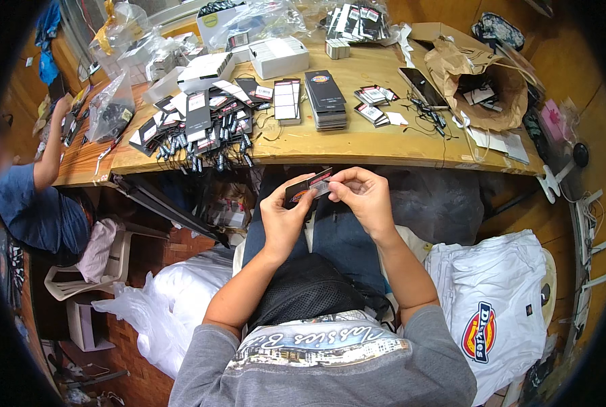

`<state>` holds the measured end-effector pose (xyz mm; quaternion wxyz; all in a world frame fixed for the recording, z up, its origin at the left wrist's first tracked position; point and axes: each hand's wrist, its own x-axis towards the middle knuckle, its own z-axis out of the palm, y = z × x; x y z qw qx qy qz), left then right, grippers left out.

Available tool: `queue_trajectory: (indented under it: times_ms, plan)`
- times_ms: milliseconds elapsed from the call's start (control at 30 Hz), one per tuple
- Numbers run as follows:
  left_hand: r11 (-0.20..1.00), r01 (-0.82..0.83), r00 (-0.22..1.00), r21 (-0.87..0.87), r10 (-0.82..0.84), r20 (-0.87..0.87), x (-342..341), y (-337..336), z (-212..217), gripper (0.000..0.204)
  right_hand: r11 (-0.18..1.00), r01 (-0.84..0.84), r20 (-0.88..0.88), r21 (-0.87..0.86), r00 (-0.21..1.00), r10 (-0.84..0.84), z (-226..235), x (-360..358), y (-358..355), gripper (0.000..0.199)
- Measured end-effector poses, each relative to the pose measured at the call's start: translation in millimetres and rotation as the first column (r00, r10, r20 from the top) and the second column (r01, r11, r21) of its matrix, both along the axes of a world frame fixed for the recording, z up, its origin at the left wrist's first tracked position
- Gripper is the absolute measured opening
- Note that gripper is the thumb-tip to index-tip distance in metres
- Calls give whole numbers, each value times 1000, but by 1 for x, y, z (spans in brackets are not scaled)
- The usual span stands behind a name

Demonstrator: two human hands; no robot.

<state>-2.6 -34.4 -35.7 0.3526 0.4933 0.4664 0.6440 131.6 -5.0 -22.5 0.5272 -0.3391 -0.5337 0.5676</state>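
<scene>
In front of my lap, my left hand [280,215] grips a black hang tag [294,193] with a small orange-and-red logo, thumb on its face. My right hand [365,201] is closed in a pinch at the tag's right end, on a small pale label [322,188]; whether the label is stuck to the tag cannot be made out. Beyond my hands, the table bears a neat stack of black hang tags [326,102], a stack of white label cards [287,102] and a loose heap of tags with dark strings [198,119].
White card boxes [279,57] and clear plastic bags line the table's back. At right lie a phone [421,87] and an open brown paper bag [479,74]. Folded white shirts [496,298] sit beside me on the right; a white plastic bag [174,298] is at left. Another person [42,203] sits far left.
</scene>
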Motion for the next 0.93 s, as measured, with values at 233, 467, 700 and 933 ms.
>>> queue_trajectory:
  times_ms: [233,467,700,933]
  plan:
    - [988,-77,971,136,105,-215,1,-2,3,22,959,141,216,247,957,-196,-4,-4,-4,7]
    - [976,-61,942,210,126,-312,4,-5,9,24,907,212,219,364,927,-305,-1,-9,-8,5]
    - [948,-52,926,315,164,-341,7,-6,7,26,776,185,322,603,833,-449,9,-10,-13,10]
    - [924,41,863,380,159,-480,4,-1,4,28,742,208,306,638,815,-492,3,-10,-11,9]
